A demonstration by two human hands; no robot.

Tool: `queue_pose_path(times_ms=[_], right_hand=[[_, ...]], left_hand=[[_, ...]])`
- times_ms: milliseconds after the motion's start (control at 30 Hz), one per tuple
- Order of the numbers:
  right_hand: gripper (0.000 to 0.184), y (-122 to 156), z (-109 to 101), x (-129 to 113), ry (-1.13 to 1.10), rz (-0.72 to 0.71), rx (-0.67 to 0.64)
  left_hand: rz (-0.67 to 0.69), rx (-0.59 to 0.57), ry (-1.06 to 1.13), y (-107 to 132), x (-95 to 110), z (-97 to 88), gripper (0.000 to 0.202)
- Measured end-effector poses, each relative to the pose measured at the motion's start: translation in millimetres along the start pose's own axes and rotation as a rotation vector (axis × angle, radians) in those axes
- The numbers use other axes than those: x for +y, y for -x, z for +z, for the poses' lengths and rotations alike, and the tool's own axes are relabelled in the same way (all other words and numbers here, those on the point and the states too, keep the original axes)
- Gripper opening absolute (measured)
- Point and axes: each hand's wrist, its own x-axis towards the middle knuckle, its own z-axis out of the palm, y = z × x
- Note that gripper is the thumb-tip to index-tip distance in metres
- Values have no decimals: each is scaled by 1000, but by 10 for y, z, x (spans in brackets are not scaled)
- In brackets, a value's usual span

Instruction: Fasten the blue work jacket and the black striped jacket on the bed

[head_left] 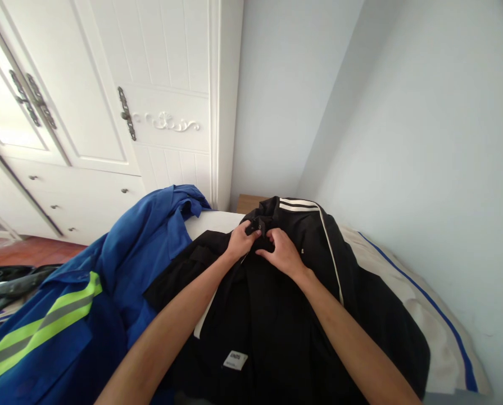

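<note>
A black jacket (276, 315) with white stripes on its shoulder and a white label inside is spread out in front of me. My left hand (241, 241) pinches the edge of its collar, where a small snap-like fastener shows. Close beside it on the right, my right hand (284, 252) has its fingers bent around the same dark collar fabric. Both hands meet near the far end of the jacket. The exact grip of the right fingertips is partly hidden in the black cloth.
To the left lies a blue work jacket (120, 264) with yellow-green and grey reflective bands. A cream pillow or cushion (424, 315) with blue piping sits at the right, against the pale wall (424, 140). White wardrobe doors (167, 62) stand behind on the left.
</note>
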Motion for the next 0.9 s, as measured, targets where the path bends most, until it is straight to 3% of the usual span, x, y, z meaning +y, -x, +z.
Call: queue_pose_path(times_ms=[133,267,367,433,567,633,700,800,900], right_hand=[[10,62,-70,-135,366,-102,6],[12,8,-232,-270,395,-113,-76],[22,-77,-381,-233,145,-42,-178],[31,-124,-454,-142,-74,87,-210],[40,-144,-483,59,-402,342,-151],[43,-131,-459,122,-498,394,-119],[41,-124,-434,150,-578,417,-116],[35,-126,-416,120,-629,392,-132],[33,-96,-396,-9,-489,261,-37]], left_hand=[[23,207,-58,1,87,13,18],[0,307,-53,-16,144,-22,20],[3,248,-11,-37,168,-76,22],[7,143,15,-36,186,-117,31],[41,-146,29,9,209,-165,71],[62,-191,-21,35,204,-158,82],[92,-161,-87,48,192,-133,78],[146,-124,-136,40,174,-89,54],[132,-84,-130,13,169,-68,42]])
